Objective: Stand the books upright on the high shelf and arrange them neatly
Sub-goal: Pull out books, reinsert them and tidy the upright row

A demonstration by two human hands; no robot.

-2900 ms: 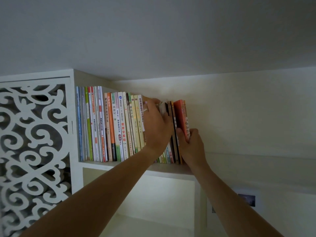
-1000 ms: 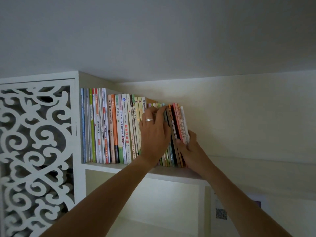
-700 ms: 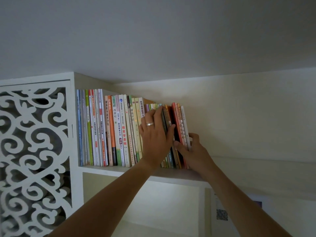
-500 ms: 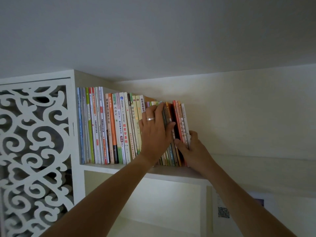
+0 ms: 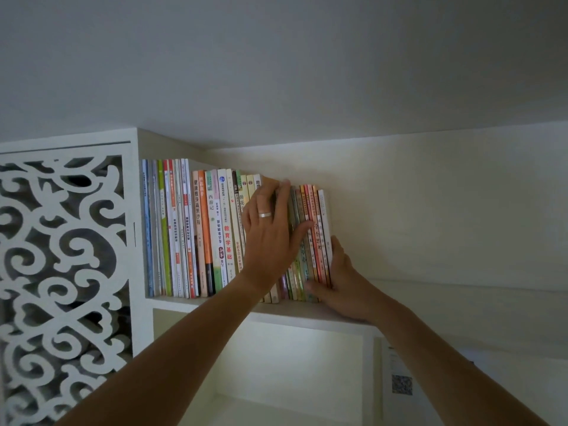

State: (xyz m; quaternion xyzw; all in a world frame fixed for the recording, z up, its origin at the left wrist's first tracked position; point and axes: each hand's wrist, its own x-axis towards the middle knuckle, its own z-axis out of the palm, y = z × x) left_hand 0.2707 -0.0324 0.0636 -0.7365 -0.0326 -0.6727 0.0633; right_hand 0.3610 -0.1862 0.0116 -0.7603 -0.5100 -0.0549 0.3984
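Observation:
A row of thin, colourful books [image 5: 215,235] stands upright on the high white shelf [image 5: 178,302], packed against the shelf's left wall. My left hand [image 5: 270,238], with a ring on it, lies flat on the spines in the middle of the row, its fingertips reaching the book tops. My right hand [image 5: 344,284] cups the right end of the row: the palm and fingers press on the cover of the last pale book [image 5: 324,222], and the thumb lies across the bottoms of the end spines. The books behind my left hand are hidden.
A white fretwork panel [image 5: 61,272] closes the shelf unit on the left. The ceiling sits close above the book tops. To the right of the row is bare shelf [image 5: 461,299]. Below is a lit compartment [image 5: 292,364], and a QR sticker [image 5: 402,384] is on the lower right.
The end books, earlier loose with a red cover showing, now stand squared with spines forward. My left hand slid up to the book tops; my right hand stayed at the row's end.

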